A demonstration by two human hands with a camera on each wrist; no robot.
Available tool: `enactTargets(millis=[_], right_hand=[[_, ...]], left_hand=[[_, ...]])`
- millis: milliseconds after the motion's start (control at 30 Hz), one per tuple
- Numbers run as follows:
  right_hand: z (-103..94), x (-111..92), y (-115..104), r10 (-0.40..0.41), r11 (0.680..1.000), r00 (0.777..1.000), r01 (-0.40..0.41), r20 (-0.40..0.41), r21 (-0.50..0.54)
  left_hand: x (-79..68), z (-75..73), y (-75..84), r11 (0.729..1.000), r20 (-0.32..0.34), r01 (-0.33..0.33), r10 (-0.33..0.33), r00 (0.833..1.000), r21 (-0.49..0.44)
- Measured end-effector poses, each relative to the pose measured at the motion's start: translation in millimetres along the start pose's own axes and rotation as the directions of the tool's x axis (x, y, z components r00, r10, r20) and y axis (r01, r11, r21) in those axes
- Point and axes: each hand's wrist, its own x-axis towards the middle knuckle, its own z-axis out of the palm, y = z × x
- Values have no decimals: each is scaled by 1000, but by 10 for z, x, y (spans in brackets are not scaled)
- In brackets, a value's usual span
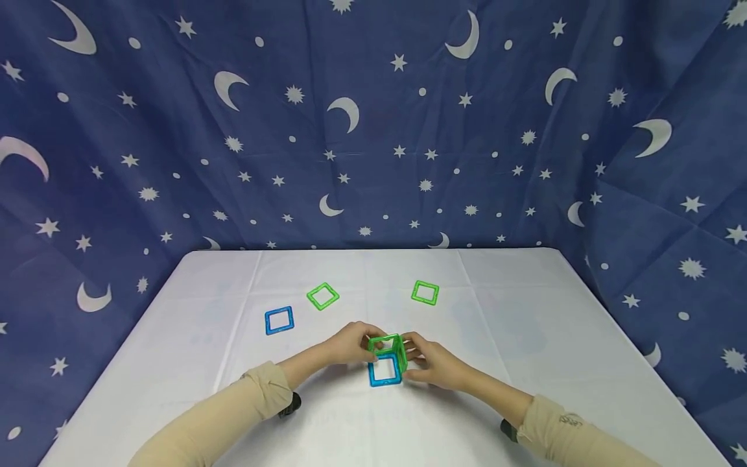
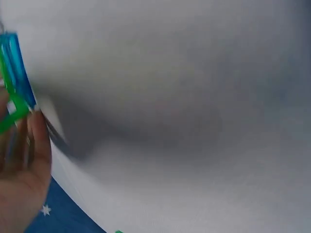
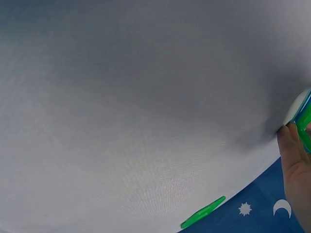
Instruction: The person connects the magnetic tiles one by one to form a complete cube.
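Observation:
A small structure of square, open-centred magnetic tiles stands in front of me, with a blue tile (image 1: 386, 383) at the front and green tiles (image 1: 402, 355) rising behind and at its right. My left hand (image 1: 353, 342) pinches the structure's upper left edge between thumb and fingers. From the right, my right hand (image 1: 439, 365) touches the green side with its fingers fairly straight, the thumb low by the blue corner. In the left wrist view, blue and green tile edges (image 2: 18, 68) show above the fingers. The right wrist view catches a green tile edge (image 3: 303, 128) beside the fingertips.
On the white table (image 1: 490, 415) lie a loose blue square tile (image 1: 280, 330), a green one (image 1: 312, 300) turned cornerwise, and another green one (image 1: 425, 301) at the back right. A dark blue curtain (image 1: 373, 175) with moons and stars hangs behind the table.

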Motion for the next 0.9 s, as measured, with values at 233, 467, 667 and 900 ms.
enactTargets(millis=[233,467,667,900], right_hand=[[-31,10,-30,-10,999,1000,9,-17,-33],[-5,27,-16,-31,999,999,30,-15,-19],[9,24,-46,-21,1000,1000,21,-7,-6],[37,26,-60,-9,1000,1000,8,-11,-21]], left_hand=[[-72,119,46,984,-222,31,8,975,173],[-98,174,-9,991,-246,53,-21,969,124],[-110,192,-27,993,-281,73,-44,959,93],[-119,168,-12,992,-276,87,-59,959,91]])
